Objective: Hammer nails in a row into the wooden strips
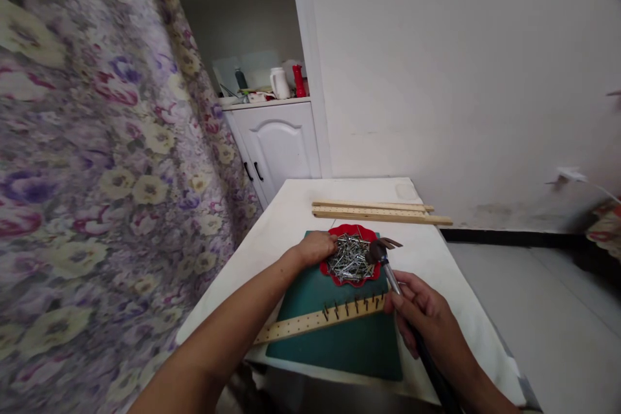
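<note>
My left hand (316, 248) is at the left rim of a red scalloped dish (324, 268), fingers curled in at the edge of a heap of silvery nails (353, 257). What its fingertips hold, if anything, is hidden. My right hand (421, 310) is closed around the handle of a claw hammer (392, 279), whose head is raised by the dish's right side. Below the dish, a wooden strip (301, 326) with rows of small holes lies slanted across a green mat (339, 352). Several dark nails (356, 305) stand upright in its right part, near my right hand.
More wooden strips (378, 213) lie at the far side of the white table (301, 200). A floral curtain (121, 174) hangs on the left. Behind stand a white cabinet (281, 149) and a wall (436, 77) with a plug (571, 174).
</note>
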A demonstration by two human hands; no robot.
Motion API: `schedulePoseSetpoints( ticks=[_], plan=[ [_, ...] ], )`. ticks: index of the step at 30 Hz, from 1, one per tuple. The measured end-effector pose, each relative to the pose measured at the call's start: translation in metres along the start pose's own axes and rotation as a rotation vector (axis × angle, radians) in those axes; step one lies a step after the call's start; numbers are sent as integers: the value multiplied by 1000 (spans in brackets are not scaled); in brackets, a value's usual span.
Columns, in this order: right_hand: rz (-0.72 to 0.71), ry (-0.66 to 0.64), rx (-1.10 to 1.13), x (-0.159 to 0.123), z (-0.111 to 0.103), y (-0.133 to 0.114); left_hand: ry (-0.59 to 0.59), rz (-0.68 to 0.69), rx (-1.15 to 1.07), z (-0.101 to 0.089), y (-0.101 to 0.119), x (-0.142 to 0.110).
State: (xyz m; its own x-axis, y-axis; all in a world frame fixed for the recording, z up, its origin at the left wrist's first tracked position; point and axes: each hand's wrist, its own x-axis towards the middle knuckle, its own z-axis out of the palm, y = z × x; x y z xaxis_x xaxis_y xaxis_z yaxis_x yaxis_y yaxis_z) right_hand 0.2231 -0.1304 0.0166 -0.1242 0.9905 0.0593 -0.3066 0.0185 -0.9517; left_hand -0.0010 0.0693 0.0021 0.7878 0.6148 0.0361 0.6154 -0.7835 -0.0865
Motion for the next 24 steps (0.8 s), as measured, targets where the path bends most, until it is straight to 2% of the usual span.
schedulePoseSetpoints(
  ticks=[6, 13, 16, 19, 24],
  plan=[
    [17, -7, -26, -1, 4, 3, -129, 210, 77, 2, -11, 10],
    [38, 0, -23, 0, 5, 3, -139, 241, 86, -3, -20, 11],
    [30, 1, -30, 2, 5, 4, -112, 189, 57, -9, -23, 6],
    [28, 10, -36, 3, 4, 5, -50, 79, 20, -19, -24, -9],
    [0, 23, -36, 2, 6, 7, 117, -174, -41, -27, -10, -56]
  ],
)
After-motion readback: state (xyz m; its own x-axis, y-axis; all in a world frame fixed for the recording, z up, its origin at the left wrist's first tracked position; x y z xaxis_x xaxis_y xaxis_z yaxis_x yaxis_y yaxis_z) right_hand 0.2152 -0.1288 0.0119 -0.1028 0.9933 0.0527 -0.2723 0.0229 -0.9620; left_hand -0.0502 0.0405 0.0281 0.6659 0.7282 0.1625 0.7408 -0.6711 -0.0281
